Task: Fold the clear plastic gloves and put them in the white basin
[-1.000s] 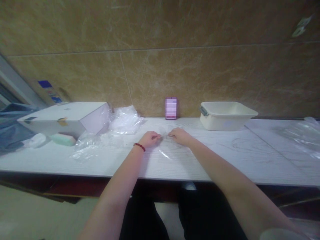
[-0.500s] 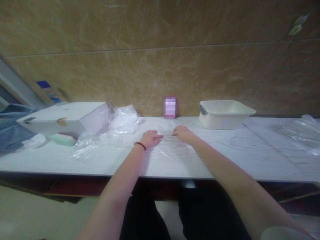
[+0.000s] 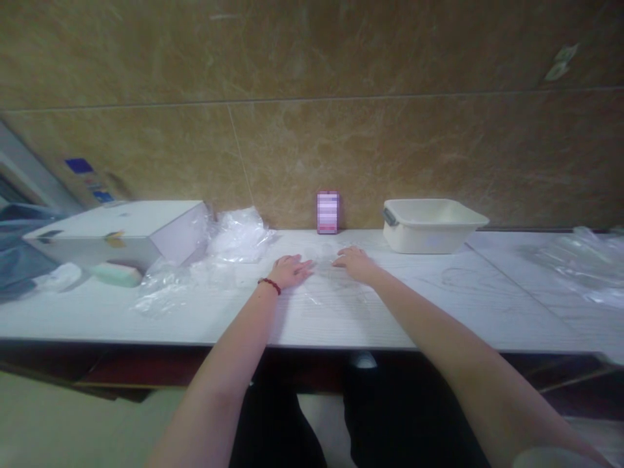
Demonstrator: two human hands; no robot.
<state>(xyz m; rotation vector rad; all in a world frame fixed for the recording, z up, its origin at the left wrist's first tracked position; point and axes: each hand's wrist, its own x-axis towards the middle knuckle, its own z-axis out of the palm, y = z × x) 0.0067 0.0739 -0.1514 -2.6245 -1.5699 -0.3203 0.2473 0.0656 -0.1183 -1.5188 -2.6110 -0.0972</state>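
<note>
A clear plastic bag (image 3: pixel 336 292) lies flat on the white wood-grain table (image 3: pixel 322 331), its edges hard to make out. At the bag's left side rests my left hand (image 3: pixel 291 271), palm down with the fingers apart; a dark red bracelet circles the wrist. My right hand (image 3: pixel 355 263) is at the upper right part of the bag, fingers stretched out toward the left hand. Neither hand visibly grips anything. A gap separates the two hands, with the see-through film showing between them.
A phone (image 3: pixel 327 213) leans upright against the tiled wall. On the right stand a cream plastic basin (image 3: pixel 431 237) and more clear plastic (image 3: pixel 589 263). To the left are a white box (image 3: pixel 117 227), crumpled clear bags (image 3: pixel 238 235), and a pale green object (image 3: pixel 117 274).
My right hand's fingers have loosened from a curled pose and now reach out. My left fingers have spread slightly. The whole view has shifted a little.
</note>
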